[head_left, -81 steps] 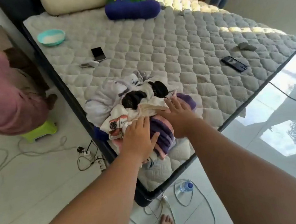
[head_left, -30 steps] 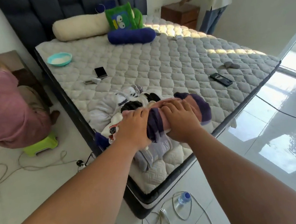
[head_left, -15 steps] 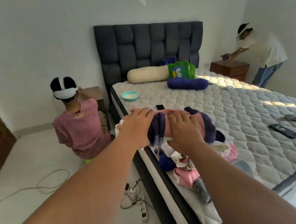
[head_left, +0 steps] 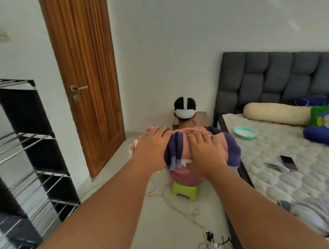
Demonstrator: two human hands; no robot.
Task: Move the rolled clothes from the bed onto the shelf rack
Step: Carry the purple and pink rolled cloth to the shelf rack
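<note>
Since half a second ago, the bundle has swung off the bed (head_left: 297,173) and now hangs in the air over the floor, with the shelf rack (head_left: 20,158) newly in view at the left. That rack is the largest thing near the goal: black side panels and several tiers of metal rods, well apart from the load. Behind the load, a person (head_left: 184,110) sits on a green stool (head_left: 184,190), their back to the camera.

Both arms reach forward, and the rolled clothes (head_left: 184,150), purple and pink with white showing at the left end, sit beneath and between the 2 palms. The left hand (head_left: 151,147) is spread over the left end, fingers curled on the far side. The right hand (head_left: 204,150) lies flat on the middle. Probably 2 hands are used so several rolls stay squeezed together without unrolling. More clothes remain at the mattress edge (head_left: 317,216).
</note>
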